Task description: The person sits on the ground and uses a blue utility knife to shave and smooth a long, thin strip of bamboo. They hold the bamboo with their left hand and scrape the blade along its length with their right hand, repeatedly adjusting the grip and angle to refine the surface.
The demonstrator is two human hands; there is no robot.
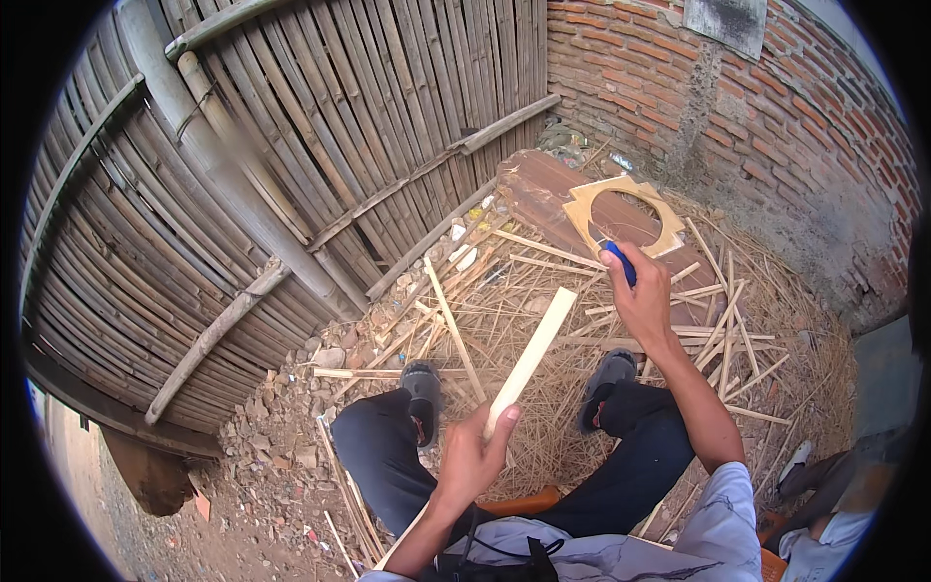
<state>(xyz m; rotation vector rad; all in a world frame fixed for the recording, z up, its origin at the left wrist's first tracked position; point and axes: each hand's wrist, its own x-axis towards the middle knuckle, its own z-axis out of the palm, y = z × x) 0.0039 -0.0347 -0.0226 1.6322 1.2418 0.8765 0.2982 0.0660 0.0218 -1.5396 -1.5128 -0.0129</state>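
Observation:
My left hand (472, 458) is closed around a long, flat strip of pale wood or bamboo (533, 355). The strip slants up and away between my knees, its squared end above the straw. Part of its lower end seems to pass under my forearm. Farther forward on the right, my right hand (643, 296) grips a tool with a blue handle (621, 262); its working end cannot be made out. Just beyond that hand lies a flat, pale board with a round hole (630, 186), resting on a brown panel (539, 199).
Loose thin strips (451, 325) lie scattered over dry straw (538, 427) around my feet. A bamboo wall (339, 107) rises on the left and a brick wall (669, 87) at the back right. Rubble (276, 427) covers the left ground. Another person (834, 485) sits at the lower right.

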